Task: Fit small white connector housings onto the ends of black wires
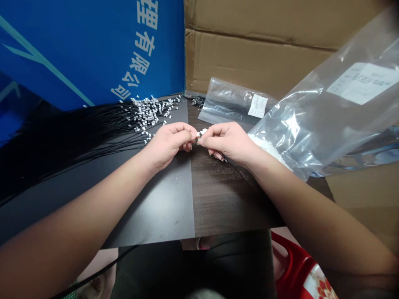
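My left hand and my right hand meet fingertip to fingertip over the middle of the dark table. Both are closed in a pinch on a small white connector with a thin wire end, held between them just above the tabletop. To the left lies a big sheaf of thin black wires whose ends carry several small white connectors. By my right wrist a large clear plastic bag holds a heap of white parts.
A grey mat covers the table's left half. A blue printed board stands at the back left and brown cardboard boxes at the back. A smaller clear bag with a label lies behind my hands. A red patterned thing sits below the table edge.
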{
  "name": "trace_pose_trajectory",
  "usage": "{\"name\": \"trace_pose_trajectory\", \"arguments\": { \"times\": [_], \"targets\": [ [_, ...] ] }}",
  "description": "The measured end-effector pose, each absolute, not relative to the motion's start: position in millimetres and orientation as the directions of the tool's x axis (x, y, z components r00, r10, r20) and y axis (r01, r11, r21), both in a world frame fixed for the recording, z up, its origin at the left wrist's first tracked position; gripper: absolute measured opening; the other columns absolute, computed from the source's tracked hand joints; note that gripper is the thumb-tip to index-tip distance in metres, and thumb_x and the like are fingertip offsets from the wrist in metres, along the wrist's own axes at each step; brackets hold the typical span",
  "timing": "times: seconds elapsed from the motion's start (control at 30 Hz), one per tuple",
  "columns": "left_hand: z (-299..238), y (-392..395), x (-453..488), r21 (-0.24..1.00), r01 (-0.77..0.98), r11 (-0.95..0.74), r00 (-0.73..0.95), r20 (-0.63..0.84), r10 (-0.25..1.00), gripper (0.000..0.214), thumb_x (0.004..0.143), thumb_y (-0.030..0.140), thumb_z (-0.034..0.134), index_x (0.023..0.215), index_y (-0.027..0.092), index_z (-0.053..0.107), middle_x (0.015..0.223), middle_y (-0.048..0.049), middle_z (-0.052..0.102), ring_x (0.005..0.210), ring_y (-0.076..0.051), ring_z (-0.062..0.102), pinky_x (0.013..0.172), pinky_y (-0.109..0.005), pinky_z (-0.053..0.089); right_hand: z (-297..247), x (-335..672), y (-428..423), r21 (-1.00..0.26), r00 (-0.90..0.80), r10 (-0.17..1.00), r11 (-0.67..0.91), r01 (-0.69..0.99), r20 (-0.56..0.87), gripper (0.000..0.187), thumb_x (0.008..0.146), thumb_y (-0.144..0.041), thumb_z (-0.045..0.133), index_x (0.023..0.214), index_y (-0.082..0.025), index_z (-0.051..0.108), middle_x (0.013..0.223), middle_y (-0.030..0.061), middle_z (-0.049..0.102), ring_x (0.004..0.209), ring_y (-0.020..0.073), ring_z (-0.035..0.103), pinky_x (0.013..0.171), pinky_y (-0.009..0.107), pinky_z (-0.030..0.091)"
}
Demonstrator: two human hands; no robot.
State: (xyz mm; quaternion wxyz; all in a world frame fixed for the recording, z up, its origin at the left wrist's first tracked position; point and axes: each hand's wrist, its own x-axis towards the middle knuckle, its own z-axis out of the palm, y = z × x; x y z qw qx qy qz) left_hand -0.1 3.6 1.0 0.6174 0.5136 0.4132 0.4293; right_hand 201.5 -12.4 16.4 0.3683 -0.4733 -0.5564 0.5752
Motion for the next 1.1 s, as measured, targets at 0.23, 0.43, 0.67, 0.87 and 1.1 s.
{"name": "trace_pose_trajectory", "arguments": {
  "times": [0.23,0.43,0.67,0.87,1.1],
  "targets": [
    [3.4,2.5,1.0,0.991,-0.085,0.107,0.292,-0.078,0.953,0.003,0.072,0.019,0.08,0.074,0.017,0.078,0.069,-0.0006,0.068,0.063,-0.011,0.058,0.062,-0.025,0.045,16.8,202.3,-12.1,-0.985,-0.276,0.951,-0.109,0.132,-0.142,0.007,0.079,-0.017,0.083,0.077,-0.015,0.077,0.051,-0.0031,0.062,0.038,0.0063,0.047,0.036,0.019,0.033],
    [3.9,2.1,1.1,0.991,-0.084,0.109,0.288,-0.08,0.954,0.004,0.072,0.019,0.08,0.074,0.017,0.077,0.07,-0.0008,0.068,0.063,-0.011,0.058,0.063,-0.025,0.046,16.1,202.4,-11.5,-0.986,-0.279,0.951,-0.101,0.132,-0.135,0.006,0.078,-0.017,0.083,0.076,-0.015,0.077,0.051,-0.003,0.062,0.038,0.0063,0.048,0.036,0.019,0.034],
    [3.2,1.6,0.3,0.992,-0.073,0.102,0.302,-0.075,0.95,0.005,0.073,0.02,0.081,0.075,0.017,0.077,0.069,-0.0006,0.068,0.063,-0.011,0.058,0.063,-0.025,0.046,14.8,202.5,-11.4,-0.985,-0.279,0.951,-0.098,0.139,-0.134,0.008,0.078,-0.018,0.083,0.075,-0.016,0.076,0.048,-0.0039,0.059,0.037,0.0064,0.045,0.035,0.019,0.032],
    [3.6,2.0,-0.2,0.994,-0.062,0.089,0.303,-0.066,0.951,0.006,0.073,0.021,0.081,0.074,0.017,0.077,0.07,-0.0008,0.069,0.063,-0.011,0.058,0.063,-0.025,0.045,14.2,202.7,-11.9,-0.986,-0.291,0.945,-0.117,0.119,-0.147,0.011,0.079,-0.018,0.083,0.073,-0.017,0.074,0.046,-0.0044,0.058,0.036,0.007,0.044,0.035,0.021,0.033],
    [2.4,1.3,0.6,0.996,-0.048,0.073,0.298,-0.056,0.953,0.006,0.072,0.022,0.081,0.074,0.018,0.077,0.068,-0.0003,0.067,0.064,-0.012,0.057,0.064,-0.026,0.045,17.4,203.1,-13.0,-0.987,-0.302,0.94,-0.143,0.068,-0.157,0.014,0.078,-0.016,0.082,0.068,-0.017,0.072,0.047,-0.0049,0.056,0.035,0.0065,0.043,0.034,0.021,0.03]
  ]
}}
